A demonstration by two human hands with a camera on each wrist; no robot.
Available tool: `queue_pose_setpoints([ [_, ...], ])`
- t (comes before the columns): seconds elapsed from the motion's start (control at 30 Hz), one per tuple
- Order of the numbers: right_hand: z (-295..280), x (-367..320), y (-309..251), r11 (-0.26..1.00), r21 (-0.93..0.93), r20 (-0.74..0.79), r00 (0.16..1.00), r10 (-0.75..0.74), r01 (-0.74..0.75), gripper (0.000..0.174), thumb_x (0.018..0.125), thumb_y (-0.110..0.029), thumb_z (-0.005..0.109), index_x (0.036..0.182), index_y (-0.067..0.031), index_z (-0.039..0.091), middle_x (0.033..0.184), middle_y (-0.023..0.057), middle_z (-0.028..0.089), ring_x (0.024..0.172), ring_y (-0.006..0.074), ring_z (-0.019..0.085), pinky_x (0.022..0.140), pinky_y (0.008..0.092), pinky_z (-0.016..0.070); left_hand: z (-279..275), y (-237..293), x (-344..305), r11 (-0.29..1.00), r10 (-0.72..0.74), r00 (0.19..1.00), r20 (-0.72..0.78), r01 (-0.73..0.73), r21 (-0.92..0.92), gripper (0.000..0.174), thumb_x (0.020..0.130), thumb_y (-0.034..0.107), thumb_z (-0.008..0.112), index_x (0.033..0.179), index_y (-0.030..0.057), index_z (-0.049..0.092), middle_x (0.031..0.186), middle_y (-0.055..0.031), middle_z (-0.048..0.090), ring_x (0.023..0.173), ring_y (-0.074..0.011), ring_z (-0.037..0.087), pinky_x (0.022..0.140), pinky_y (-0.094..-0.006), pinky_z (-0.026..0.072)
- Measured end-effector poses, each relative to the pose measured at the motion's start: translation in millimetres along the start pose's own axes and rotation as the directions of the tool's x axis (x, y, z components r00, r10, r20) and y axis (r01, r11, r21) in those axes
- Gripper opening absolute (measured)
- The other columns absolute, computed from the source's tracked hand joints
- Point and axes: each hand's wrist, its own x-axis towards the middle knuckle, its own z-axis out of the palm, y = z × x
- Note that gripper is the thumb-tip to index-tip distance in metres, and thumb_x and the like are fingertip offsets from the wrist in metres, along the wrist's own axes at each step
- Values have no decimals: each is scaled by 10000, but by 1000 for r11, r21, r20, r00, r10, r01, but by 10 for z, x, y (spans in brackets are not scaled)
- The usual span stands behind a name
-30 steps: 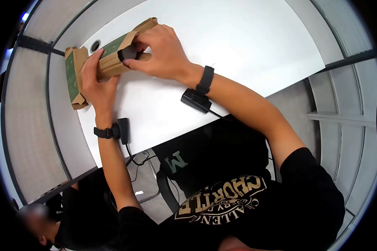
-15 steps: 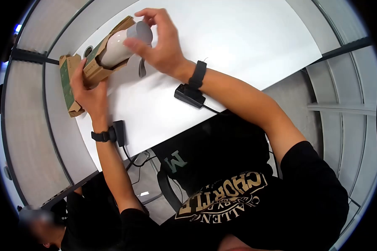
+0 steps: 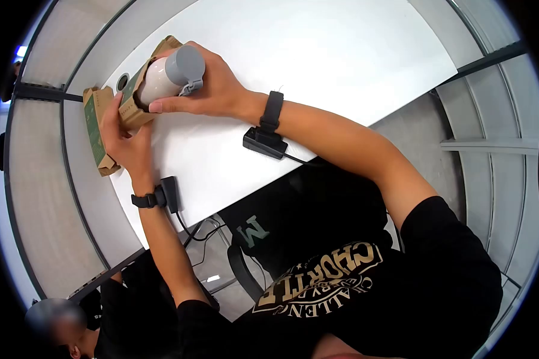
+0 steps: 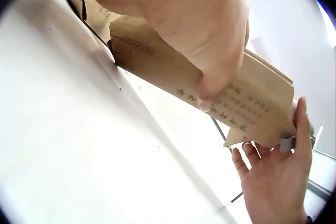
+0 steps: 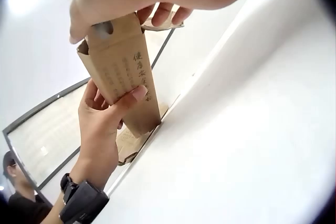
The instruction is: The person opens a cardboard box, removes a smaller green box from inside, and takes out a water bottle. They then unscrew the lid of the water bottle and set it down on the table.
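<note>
A white bottle (image 3: pixel 156 82) with a grey cap (image 3: pixel 187 64) and a small strap juts out of the open end of a brown and green cardboard box (image 3: pixel 129 113). My right hand (image 3: pixel 218 90) grips the bottle just below its cap, thumb on the near side; its lower part is hidden inside the box. Around the box, lower down, my left hand (image 3: pixel 127 142) holds on with the thumb across a printed side, as the right wrist view also shows. The box (image 5: pixel 123 71) stands tilted, its lower end close to the white table.
A second brown and green box (image 3: pixel 97 134) lies at the table's left edge, beside the partition (image 3: pixel 48 155). Near it is a round cable hole (image 3: pixel 123 82) in the white table (image 3: pixel 317 66). Cables hang from both wrist cameras. Another person sits at the lower left.
The bottle has come partway out of the box, cap end first. My right hand has gone from the box's opening, past the cap with spread fingers, to a grip on the bottle.
</note>
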Motion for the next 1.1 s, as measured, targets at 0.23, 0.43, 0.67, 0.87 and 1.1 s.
queue_pose_setpoints([
  [0.23, -132, 117, -114, 1000, 25, -376, 926, 21, -13, 456, 877, -459, 835, 980, -25, 744, 853, 54, 758, 745, 181, 719, 666, 332, 576, 90, -59, 5, 996, -3, 993, -117, -8, -92, 668, 757, 66, 885, 1386, 142, 674, 1302, -63, 643, 1089, -184, 664, 829, -288, 540],
  [0.43, -639, 366, 130, 995, 40, -664, 746, -45, 96, 556, 1089, -365, 613, 1431, 33, 428, 1296, 123, 552, 1139, 206, 547, 1008, 364, 466, 43, -4, 45, 981, -164, 948, -272, 127, -147, 754, 790, 147, 951, 1383, -37, 525, 1344, -134, 595, 1215, -233, 610, 991, -363, 569],
  [0.67, -558, 412, -34, 951, -310, -595, 779, -198, 5, 561, 1016, -358, 734, 1344, 19, 478, 1160, 84, 579, 1016, 190, 570, 903, 354, 491, 14, -82, 31, 934, -207, 952, -227, 123, -336, 739, 786, 142, 952, 1365, -16, 520, 1340, -126, 583, 1178, -208, 621, 934, -323, 579],
  [0.87, -486, 328, 308, 857, -516, -386, 896, -220, -12, 661, 958, -327, 810, 1402, 37, 481, 1245, 184, 626, 1087, 274, 638, 928, 427, 528, 25, -203, -27, 939, -225, 937, -266, 135, -316, 720, 801, 190, 951, 1349, -34, 541, 1327, -150, 623, 1176, -244, 656, 1041, -387, 579],
  [1.1, -500, 319, 479, 922, -223, -239, 935, 264, -317, 771, 824, -111, 825, 1442, -22, 372, 1306, 198, 618, 1171, 325, 642, 959, 440, 543, 9, -277, -32, 971, -187, 942, -279, 135, -196, 738, 810, 222, 948, 1371, -41, 546, 1330, -124, 630, 1119, -188, 662, 939, -301, 576],
])
